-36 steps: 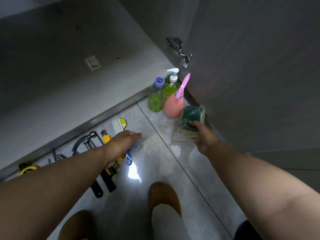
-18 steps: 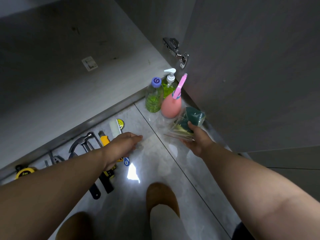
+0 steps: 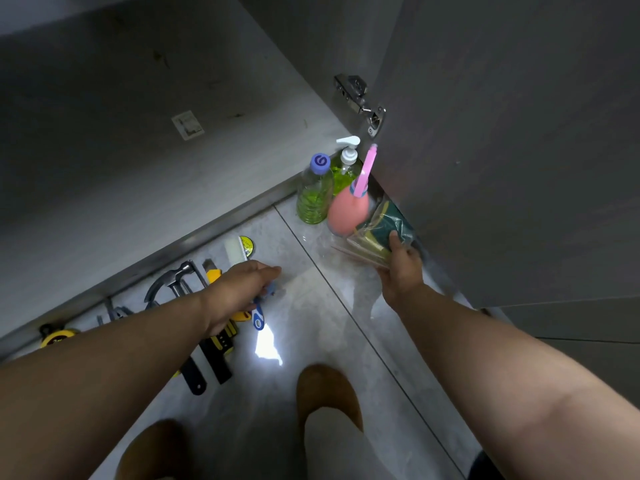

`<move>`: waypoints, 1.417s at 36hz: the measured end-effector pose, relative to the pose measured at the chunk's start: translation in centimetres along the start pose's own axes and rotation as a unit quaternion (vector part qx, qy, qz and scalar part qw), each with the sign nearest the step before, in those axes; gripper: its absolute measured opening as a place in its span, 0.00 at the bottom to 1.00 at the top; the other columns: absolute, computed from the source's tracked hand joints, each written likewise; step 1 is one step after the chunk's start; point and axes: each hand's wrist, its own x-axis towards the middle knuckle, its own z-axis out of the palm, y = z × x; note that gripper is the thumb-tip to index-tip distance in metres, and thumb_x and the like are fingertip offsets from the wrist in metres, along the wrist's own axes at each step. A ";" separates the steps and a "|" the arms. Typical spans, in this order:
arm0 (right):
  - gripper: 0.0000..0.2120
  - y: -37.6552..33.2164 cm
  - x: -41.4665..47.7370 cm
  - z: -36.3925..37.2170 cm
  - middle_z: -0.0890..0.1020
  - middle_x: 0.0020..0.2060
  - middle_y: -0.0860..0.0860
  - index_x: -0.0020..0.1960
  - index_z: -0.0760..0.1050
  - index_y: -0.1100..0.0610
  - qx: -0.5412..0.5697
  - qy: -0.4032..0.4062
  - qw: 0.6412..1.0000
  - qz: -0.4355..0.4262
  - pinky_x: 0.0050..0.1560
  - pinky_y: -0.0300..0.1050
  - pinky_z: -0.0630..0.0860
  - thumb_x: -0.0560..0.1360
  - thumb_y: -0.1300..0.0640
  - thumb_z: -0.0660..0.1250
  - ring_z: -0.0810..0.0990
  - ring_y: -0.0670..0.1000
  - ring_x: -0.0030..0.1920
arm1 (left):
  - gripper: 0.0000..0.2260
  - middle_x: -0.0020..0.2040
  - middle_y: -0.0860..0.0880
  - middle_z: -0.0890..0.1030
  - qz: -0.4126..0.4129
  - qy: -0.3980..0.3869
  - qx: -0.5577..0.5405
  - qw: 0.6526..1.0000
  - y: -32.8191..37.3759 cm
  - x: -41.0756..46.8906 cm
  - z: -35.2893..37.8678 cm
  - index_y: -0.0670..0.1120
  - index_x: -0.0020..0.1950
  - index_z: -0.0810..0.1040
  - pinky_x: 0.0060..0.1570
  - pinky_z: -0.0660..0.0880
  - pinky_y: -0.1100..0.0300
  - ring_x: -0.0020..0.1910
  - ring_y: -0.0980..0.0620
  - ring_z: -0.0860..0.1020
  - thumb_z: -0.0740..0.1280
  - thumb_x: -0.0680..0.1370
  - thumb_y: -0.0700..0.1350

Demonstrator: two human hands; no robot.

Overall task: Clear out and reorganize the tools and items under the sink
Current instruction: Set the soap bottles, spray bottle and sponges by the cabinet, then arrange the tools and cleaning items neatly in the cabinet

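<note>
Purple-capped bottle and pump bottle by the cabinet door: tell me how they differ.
The purple-capped bottle has a round screw cap; the pump bottle has a white pump head. The purple-capped bottle stands in full view; the pump bottle sits behind it, nearer the cabinet corner, partly hidden by the pink bottle. Both stand upright and hold green liquid.

Three bottles, one sponge packet (image 3: 385,226) and five single tools on the floor (image 3: 304,327).
One purple-capped bottle (image 3: 313,194), one pump bottle (image 3: 346,168) and one pink spray bottle (image 3: 343,214) make the three. The tools that can be told apart: one hammer (image 3: 175,277), one yellow tape measure (image 3: 57,338), one yellow utility knife (image 3: 214,274), one blue-handled tool (image 3: 258,319), one roll of tape (image 3: 248,244). Also in shot: two hands, the left hand (image 3: 242,289) and the right hand (image 3: 401,268), and two brown slippers (image 3: 325,389).
</note>
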 end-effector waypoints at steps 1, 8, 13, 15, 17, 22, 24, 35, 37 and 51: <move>0.18 0.0 -0.2 -0.1 0.81 0.60 0.55 0.63 0.73 0.56 -0.003 -0.001 1.000 -0.002 0.55 0.52 0.79 0.78 0.49 0.70 0.82 0.53 0.54 | 0.11 0.48 0.46 0.81 0.003 -0.001 0.001 1.000 -0.1 0.0 -0.2 0.43 0.52 0.79 0.52 0.74 0.54 0.49 0.49 0.78 0.64 0.82 0.50; 0.46 0.6 -1.9 -0.7 0.72 0.69 0.56 0.73 0.64 0.57 -0.242 0.110 0.963 -0.042 0.69 0.57 0.71 0.66 0.31 0.73 0.72 0.59 0.68 | 0.16 0.53 0.35 0.83 -0.009 0.029 0.017 0.999 -0.7 -0.5 -2.6 0.40 0.59 0.79 0.40 0.78 0.59 0.45 0.43 0.82 0.65 0.82 0.52; 0.32 1.6 -5.5 -0.3 0.72 0.62 0.61 0.63 0.64 0.61 -0.502 0.265 0.785 -0.247 0.60 0.59 0.69 0.72 0.38 0.68 0.70 0.62 0.63 | 0.12 0.47 0.46 0.80 0.018 0.083 0.085 0.993 -2.3 -0.7 -5.4 0.44 0.54 0.80 0.45 0.72 0.58 0.46 0.48 0.78 0.65 0.82 0.52; 0.22 2.1 -6.6 0.4 0.75 0.54 0.57 0.55 0.67 0.57 -0.519 0.203 0.760 -0.335 0.54 0.55 0.72 0.72 0.44 0.69 0.74 0.60 0.55 | 0.11 0.46 0.46 0.80 0.030 0.093 0.116 0.988 -3.2 -0.9 -6.4 0.44 0.52 0.80 0.46 0.72 0.58 0.46 0.47 0.78 0.65 0.82 0.50; 0.15 2.8 -7.3 1.7 0.75 0.47 0.53 0.50 0.66 0.54 -0.514 0.078 0.772 -0.366 0.46 0.48 0.71 0.73 0.49 0.70 0.74 0.55 0.47 | 0.09 0.47 0.44 0.82 0.040 0.094 0.157 0.982 -4.1 -1.0 -7.4 0.43 0.50 0.80 0.50 0.75 0.56 0.48 0.45 0.80 0.65 0.82 0.48; 0.12 5.4 -8.1 5.7 0.75 0.49 0.54 0.54 0.73 0.54 -0.600 -0.215 0.715 -0.288 0.44 0.44 0.69 0.74 0.53 0.71 0.72 0.45 0.40 | 0.07 0.57 0.47 0.81 0.057 0.038 0.294 0.953 -7.0 -1.6 -9.1 0.49 0.59 0.78 0.58 0.75 0.59 0.56 0.49 0.79 0.67 0.81 0.46; 0.17 6.5 -8.4 7.0 0.74 0.53 0.57 0.60 0.73 0.56 -0.636 -0.273 0.666 -0.279 0.51 0.48 0.75 0.73 0.55 0.71 0.76 0.51 0.46 | 0.13 0.64 0.47 0.78 0.058 0.024 0.332 0.941 -7.7 -1.6 -9.3 0.52 0.66 0.75 0.62 0.73 0.58 0.61 0.48 0.77 0.66 0.81 0.47; 0.20 11.4 -7.9 10.6 0.67 0.59 0.55 0.66 0.70 0.51 -0.687 -0.302 0.600 -0.275 0.52 0.52 0.80 0.75 0.56 0.70 0.78 0.58 0.49 | 0.30 0.74 0.46 0.59 0.081 -0.015 0.402 0.912 -9.8 0.0 -8.0 0.60 0.81 0.56 0.69 0.70 0.53 0.71 0.43 0.69 0.64 0.82 0.48; 0.20 11.3 -7.7 10.3 0.68 0.58 0.54 0.65 0.71 0.50 -0.688 -0.303 0.594 -0.285 0.51 0.50 0.79 0.75 0.53 0.71 0.78 0.57 0.50 | 0.31 0.75 0.46 0.56 0.088 -0.018 0.426 0.900 -10.1 0.1 -7.8 0.60 0.81 0.54 0.68 0.71 0.48 0.71 0.42 0.68 0.64 0.81 0.48; 0.24 8.1 -4.9 13.6 0.71 0.58 0.57 0.68 0.70 0.54 -0.681 -0.302 0.585 -0.323 0.53 0.51 0.78 0.73 0.57 0.68 0.77 0.60 0.55 | 0.41 0.82 0.48 0.42 0.107 -0.019 0.596 0.796 -8.9 2.1 -3.3 0.60 0.82 0.44 0.73 0.55 0.35 0.81 0.41 0.41 0.67 0.77 0.48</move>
